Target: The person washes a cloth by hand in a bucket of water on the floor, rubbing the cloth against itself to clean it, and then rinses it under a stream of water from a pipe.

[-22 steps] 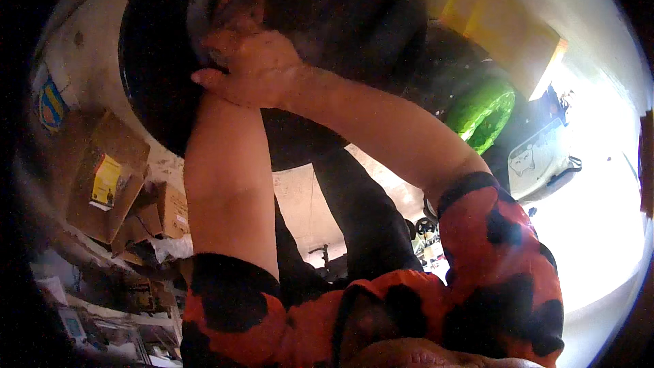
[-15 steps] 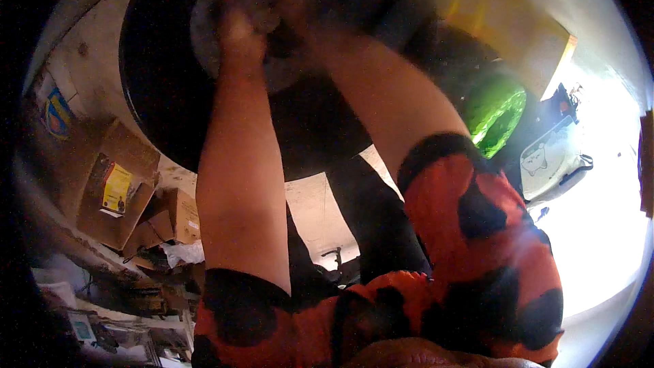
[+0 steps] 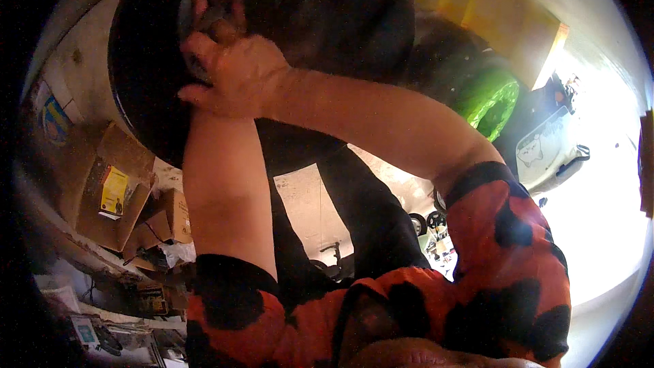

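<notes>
A large black round thing (image 3: pixel 146 109), its rim curving down the left side, lies in front of me. It looks like a wide tub or basin, though its inside is too dark to make out. Over it, my left hand (image 3: pixel 221 24) points away, partly covered, with a couple of stretched fingers showing apart in shadow. Across the left wrist lies my right hand (image 3: pixel 245 71), its back up and its fingers and thumb spread to the left. Nothing shows in either hand. Both bare forearms come out of red and black sleeves.
At the left are an opened cardboard box (image 3: pixel 95 197) with a yellow label and a smaller carton (image 3: pixel 174 215). A yellow box (image 3: pixel 497 17) stands at the far right, above a shiny green wrapped roll (image 3: pixel 492 105). A pale bin-like container (image 3: pixel 548 150) sits near the bright right side.
My right hand has moved left and now crosses over the left wrist; before, the hands were side by side over a pale round patch, which is now mostly dark. The view shifted slightly.
</notes>
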A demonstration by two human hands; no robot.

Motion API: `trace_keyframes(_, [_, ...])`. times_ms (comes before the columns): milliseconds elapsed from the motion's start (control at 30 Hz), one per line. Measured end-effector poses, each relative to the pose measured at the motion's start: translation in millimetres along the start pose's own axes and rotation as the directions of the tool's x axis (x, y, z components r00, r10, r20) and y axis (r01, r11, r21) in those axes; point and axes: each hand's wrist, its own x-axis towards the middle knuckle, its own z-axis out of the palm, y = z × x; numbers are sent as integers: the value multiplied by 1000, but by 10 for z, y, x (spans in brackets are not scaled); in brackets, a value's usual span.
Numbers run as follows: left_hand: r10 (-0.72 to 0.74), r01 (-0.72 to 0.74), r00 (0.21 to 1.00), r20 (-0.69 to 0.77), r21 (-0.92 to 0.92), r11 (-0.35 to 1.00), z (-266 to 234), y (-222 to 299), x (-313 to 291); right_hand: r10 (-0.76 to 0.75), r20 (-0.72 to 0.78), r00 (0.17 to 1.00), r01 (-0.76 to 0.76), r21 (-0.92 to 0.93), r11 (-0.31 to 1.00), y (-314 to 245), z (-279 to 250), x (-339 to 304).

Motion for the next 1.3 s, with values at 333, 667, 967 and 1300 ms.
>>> trace_keyframes(333, [33,-27,998,-50,117,993,266,-178,202,128,19,992,-110,-400,910,1651,689,688])
trace_keyframes(667, [22,-22,1000,21,18,1000,89,51,-24,66,125,990,-60,-52,997,426,170,201])
trace_keyframes(967, [-32,41,995,-95,96,995,653,101,-522,128,5,992,-128,0,992,516,47,195])
trace_keyframes(1300, [-98,184,968,-230,385,904,-47,94,-196,247,77,966,-218,-276,936,1167,421,444])
